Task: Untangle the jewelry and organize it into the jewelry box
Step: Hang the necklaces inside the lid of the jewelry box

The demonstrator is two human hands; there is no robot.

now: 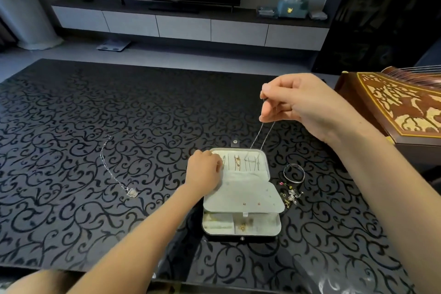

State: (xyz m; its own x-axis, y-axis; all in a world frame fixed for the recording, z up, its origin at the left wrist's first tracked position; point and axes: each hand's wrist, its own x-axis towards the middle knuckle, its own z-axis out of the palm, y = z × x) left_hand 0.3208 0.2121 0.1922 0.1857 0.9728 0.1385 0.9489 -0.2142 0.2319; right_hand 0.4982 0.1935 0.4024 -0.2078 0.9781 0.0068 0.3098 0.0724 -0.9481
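- Jewelry box (245, 193) lies open on the dark patterned table (71, 114), near the middle of its front edge, with the lid folded back away from the person and a pale flap covering part of the lower tray.
- Right hand (303, 105) is raised above the box's far right corner, and its thumb and fingertips pinch a silver chain (262, 133).
- Two strands of that chain run down from the pinch into the lid's row of hooks.
- Left hand (204, 170) rests on the lid's left side with its fingers curled toward the hooks; I cannot tell whether it holds anything.
- Pendant necklace (132, 192) lies stretched out on the table, well to the left of the box.
- Bangle (296, 181) and a cluster of small earrings (290, 196) lie just beside the box's right edge.
- Carved wooden instrument (401, 107) sits at the table's right edge.
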